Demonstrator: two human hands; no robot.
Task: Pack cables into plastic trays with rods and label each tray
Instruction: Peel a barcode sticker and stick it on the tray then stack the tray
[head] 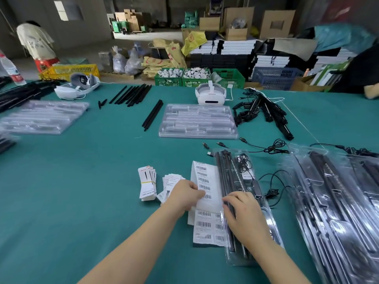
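Two hands: left (185, 193) pinches label sheet (207, 203) edge, right (244, 212) lies flat on packed tray (256, 201) edge.

Hands (185, 194) on barcode labels (206, 203)

White headset (211, 94) at table's far edge; second headset (79, 87) far left; water bottle (11, 69); green crates (196, 77), yellow crate (69, 71), blue crate (274, 75); cardboard boxes (276, 23); seated person (35, 41).
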